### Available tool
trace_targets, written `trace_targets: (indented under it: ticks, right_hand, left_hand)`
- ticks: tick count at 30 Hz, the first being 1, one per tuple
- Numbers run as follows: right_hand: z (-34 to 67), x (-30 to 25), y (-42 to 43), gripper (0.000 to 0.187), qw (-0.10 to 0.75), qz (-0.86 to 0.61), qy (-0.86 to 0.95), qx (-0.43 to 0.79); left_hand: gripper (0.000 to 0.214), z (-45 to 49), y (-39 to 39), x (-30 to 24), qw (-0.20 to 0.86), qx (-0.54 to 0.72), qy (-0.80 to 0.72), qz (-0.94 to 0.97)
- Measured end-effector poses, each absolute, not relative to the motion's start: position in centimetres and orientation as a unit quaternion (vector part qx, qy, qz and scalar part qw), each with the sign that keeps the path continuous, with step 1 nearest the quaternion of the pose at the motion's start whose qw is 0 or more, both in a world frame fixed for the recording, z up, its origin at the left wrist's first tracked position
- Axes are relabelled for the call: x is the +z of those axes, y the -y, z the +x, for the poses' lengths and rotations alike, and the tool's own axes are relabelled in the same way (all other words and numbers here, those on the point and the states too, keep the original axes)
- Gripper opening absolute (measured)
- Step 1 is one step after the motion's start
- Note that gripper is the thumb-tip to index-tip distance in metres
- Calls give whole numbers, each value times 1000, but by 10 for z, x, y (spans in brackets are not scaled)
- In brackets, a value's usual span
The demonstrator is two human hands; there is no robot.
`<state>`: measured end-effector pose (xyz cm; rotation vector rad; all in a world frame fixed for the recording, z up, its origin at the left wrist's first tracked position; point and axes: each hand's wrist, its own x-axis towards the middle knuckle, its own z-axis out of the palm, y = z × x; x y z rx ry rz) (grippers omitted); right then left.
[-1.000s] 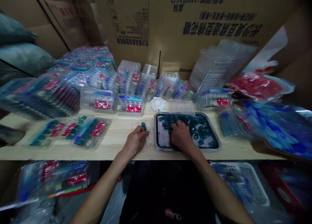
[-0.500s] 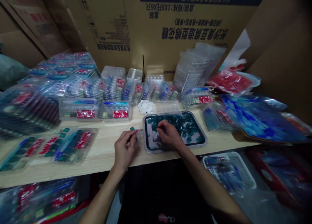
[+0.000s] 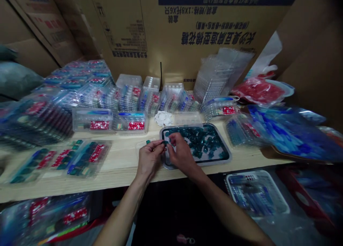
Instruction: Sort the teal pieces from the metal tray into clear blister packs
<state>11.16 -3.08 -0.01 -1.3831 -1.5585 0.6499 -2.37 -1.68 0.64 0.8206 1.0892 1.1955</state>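
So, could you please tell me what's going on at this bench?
A person is sitting at a wooden bench with both hands over the edge of a metal tray of small green pieces. The left hand holds one small green piece at its fingertips, and the right hand is beside it.

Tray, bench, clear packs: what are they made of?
The tray looks like metal: shiny grey rim, dark lining, possibly coated. The bench looks like bare pale wood, with faint grain. The packs look like clear plastic: glossy, see-through.

Blister packs block the left; metal tray (heaped) blocks rightward.
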Motion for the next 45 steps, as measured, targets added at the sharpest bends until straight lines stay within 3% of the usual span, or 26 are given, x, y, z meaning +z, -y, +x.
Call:
trace_targets:
  ticks: [3,12,27,34,42,45]
  right_hand:
    - [107,4,35,19,402,-543,722,150]
    - [105,-4,29,6,404,-557,696,207]
    - [108,-3,26,7,389,-552,694,250]
    - [115,1,22,13,366,-520,672,378]
    - [106,9,30,9,303,-552,729,266]
    - [105,2,28,10,326,-567,698,292]
  left_hand:
    - [36,-28,15,8,632,507,-472,348]
    - [38,-30,17,1,592,504,-494,390]
    - [35,-34,18,2,569,490,-484,449]
    - [36,-41,18,4,586,470,-472,461]
    - [38,-42,24,5,564,460,-463,506]
    - [37,-41,24,4,577,480,-458,476]
